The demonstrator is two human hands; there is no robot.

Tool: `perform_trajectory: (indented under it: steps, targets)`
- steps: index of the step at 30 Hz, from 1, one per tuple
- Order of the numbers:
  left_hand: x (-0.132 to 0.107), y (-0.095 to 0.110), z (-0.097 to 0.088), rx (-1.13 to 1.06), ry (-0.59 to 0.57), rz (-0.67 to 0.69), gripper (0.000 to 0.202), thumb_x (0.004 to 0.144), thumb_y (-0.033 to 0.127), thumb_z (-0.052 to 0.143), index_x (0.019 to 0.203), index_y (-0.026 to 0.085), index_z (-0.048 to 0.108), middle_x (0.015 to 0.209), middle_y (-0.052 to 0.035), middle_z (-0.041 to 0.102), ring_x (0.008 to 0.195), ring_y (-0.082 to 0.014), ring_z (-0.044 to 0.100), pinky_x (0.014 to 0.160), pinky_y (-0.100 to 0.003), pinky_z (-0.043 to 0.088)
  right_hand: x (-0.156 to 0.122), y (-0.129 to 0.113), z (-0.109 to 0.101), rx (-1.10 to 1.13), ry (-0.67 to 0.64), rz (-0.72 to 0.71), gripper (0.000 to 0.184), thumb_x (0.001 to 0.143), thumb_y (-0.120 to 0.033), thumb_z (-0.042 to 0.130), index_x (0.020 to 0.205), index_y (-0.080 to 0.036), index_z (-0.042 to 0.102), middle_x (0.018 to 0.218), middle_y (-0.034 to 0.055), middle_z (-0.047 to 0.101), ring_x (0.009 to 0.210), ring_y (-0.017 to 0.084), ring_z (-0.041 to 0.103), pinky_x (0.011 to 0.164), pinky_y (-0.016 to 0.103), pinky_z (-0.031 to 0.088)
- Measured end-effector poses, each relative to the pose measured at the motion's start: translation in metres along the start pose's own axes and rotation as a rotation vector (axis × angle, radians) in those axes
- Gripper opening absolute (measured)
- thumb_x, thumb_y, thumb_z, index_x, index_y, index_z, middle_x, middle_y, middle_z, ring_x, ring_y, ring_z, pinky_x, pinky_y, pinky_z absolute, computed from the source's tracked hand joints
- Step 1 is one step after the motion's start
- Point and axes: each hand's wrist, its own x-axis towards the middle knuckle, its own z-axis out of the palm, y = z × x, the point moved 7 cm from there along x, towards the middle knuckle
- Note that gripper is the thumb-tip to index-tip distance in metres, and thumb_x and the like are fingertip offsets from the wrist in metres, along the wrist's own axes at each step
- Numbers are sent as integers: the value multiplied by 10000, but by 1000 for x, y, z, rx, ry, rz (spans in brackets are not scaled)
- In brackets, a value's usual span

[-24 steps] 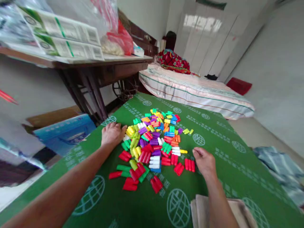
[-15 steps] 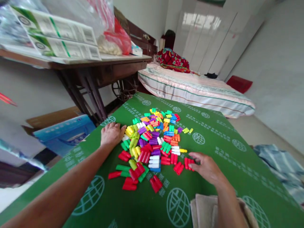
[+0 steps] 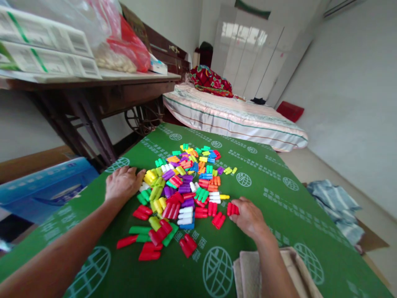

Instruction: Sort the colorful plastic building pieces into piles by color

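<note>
Small plastic pieces, most of them short tubes joined side by side, lie in a loose colourful heap [image 3: 186,188] on a green board [image 3: 266,203]. My left hand [image 3: 124,184] rests on the board at the heap's left edge, fingers stretched forward and thumb beside some yellow pieces [image 3: 150,176]. At the right side, my right hand [image 3: 249,217] has its thumb and fingertips closed about a red tube piece [image 3: 232,209], which stays low at the board. Another red piece [image 3: 218,220] lies just left of it. Several red and green pieces [image 3: 145,230] are scattered nearer to me.
A folded beige cloth [image 3: 248,273] lies under my right forearm. To the left stands a table [image 3: 124,85] bearing boxes [image 3: 46,47] and plastic bags [image 3: 130,45]. Beyond the board is a bed [image 3: 235,118]. A blue striped cloth [image 3: 335,207] lies off the right side.
The view has swung to the right. My right thumb and fingers have closed in on the red tube piece. My left hand keeps its place by the heap.
</note>
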Motion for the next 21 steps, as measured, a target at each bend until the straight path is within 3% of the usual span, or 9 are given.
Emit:
perform_trajectory:
  steps: [4, 7, 13, 21]
  targets:
    - [8, -4, 4, 20, -55, -19, 584, 846, 513, 236, 1137, 125, 563, 1279, -162, 496, 1208, -342, 398, 967, -464, 332, 2, 4, -6, -15, 29, 50, 80, 742, -269, 618, 807, -224, 629, 892, 25, 631, 875, 173, 595, 701, 245, 395]
    - [12, -4, 6, 31, -68, -9, 602, 838, 522, 220, 1148, 128, 553, 1284, -160, 488, 1205, -340, 400, 971, -457, 331, 5, 21, -10, -20, 64, 116, 120, 753, -319, 598, 824, -230, 636, 891, 23, 652, 827, 171, 613, 675, 249, 409]
    - [11, -4, 5, 39, -62, -11, 637, 828, 545, 184, 1116, 129, 570, 1248, -167, 508, 1183, -341, 419, 961, -453, 338, 10, 99, -19, -61, 96, 392, 228, 793, -412, 546, 898, -241, 653, 930, 38, 696, 890, 200, 643, 713, 271, 452]
    - [11, -5, 5, 55, -58, -3, 635, 833, 549, 183, 1128, 133, 562, 1254, -160, 511, 1176, -334, 427, 951, -443, 351, -1, 204, -31, -111, 103, 618, 352, 850, -429, 467, 1022, -175, 640, 1027, 124, 682, 967, 251, 641, 755, 315, 485]
